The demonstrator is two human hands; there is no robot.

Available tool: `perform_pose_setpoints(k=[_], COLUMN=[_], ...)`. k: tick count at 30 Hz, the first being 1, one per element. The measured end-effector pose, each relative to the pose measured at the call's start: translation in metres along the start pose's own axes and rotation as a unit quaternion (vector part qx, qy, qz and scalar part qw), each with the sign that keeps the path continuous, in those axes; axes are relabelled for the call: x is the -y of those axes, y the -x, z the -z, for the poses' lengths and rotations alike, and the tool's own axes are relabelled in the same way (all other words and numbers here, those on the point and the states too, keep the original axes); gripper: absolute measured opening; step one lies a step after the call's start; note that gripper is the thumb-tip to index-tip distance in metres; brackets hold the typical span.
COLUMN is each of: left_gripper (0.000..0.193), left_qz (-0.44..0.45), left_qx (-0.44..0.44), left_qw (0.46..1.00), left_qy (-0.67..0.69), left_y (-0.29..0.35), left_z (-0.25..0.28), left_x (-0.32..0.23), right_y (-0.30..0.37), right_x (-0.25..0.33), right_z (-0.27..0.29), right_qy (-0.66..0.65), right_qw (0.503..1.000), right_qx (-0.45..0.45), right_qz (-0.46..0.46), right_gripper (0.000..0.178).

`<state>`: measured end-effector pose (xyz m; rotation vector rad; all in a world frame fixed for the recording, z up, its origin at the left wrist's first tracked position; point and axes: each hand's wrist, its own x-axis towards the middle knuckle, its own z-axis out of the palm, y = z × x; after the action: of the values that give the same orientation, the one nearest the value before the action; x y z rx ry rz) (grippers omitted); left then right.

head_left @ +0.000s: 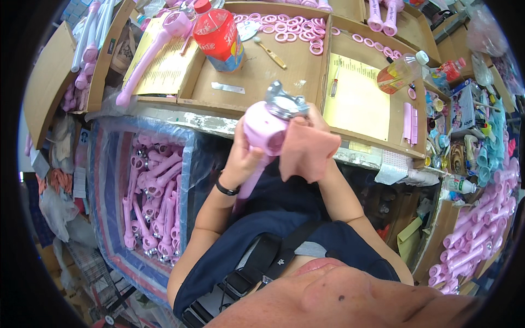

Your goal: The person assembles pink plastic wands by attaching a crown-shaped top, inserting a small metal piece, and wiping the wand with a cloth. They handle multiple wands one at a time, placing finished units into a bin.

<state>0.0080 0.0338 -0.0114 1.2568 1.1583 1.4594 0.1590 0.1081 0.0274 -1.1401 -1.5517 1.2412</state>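
In front of my chest, a pink plastic toy wand point(261, 128) is tilted, its round hollow head up and its handle running down toward my lap. A shiny silver crown-shaped piece point(285, 104) sits on top of the head. My left hand point(240, 156), with a black band at the wrist, is closed around the wand just below and beside the head. My right hand point(318, 123) grips a salmon-coloured cloth point(309, 150) close against the silver piece; the cloth hangs down and hides part of the head. Some right fingers are behind the cloth.
A cardboard tray point(219, 93) on the bench holds pink rings point(290, 27), a red-capped bottle point(219, 38) and a small brush point(272, 56). Beside it lie yellow printed sheets point(358, 98), a screwdriver point(334, 82) and another bottle point(402, 71). A plastic-lined bin point(188, 164) at left contains many pink wands.
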Motion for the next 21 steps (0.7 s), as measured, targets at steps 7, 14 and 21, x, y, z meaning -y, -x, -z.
perform_pose_setpoints(k=[7, 14, 21], left_gripper=[0.102, 0.086, 0.073], left_qz=[0.145, 0.140, 0.166], left_qx=[0.054, 0.247, 0.234], left_qw=[0.900, 0.630, 0.626], left_qy=[0.409, 0.723, 0.725], left_y=[-0.002, -0.006, -0.014], left_z=[0.054, 0.064, 0.052], left_x=[0.006, 0.036, 0.034], right_y=[-0.079, -0.106, -0.097], right_x=[-0.020, -0.027, -0.076], right_z=[-0.005, 0.069, 0.085], right_qy=[0.126, 0.476, 0.526], right_qw=[0.968, 0.878, 0.848], right_qx=[-0.018, -0.037, 0.070], right_qz=[0.218, 0.032, -0.009], right_gripper=[0.032, 0.026, 0.020])
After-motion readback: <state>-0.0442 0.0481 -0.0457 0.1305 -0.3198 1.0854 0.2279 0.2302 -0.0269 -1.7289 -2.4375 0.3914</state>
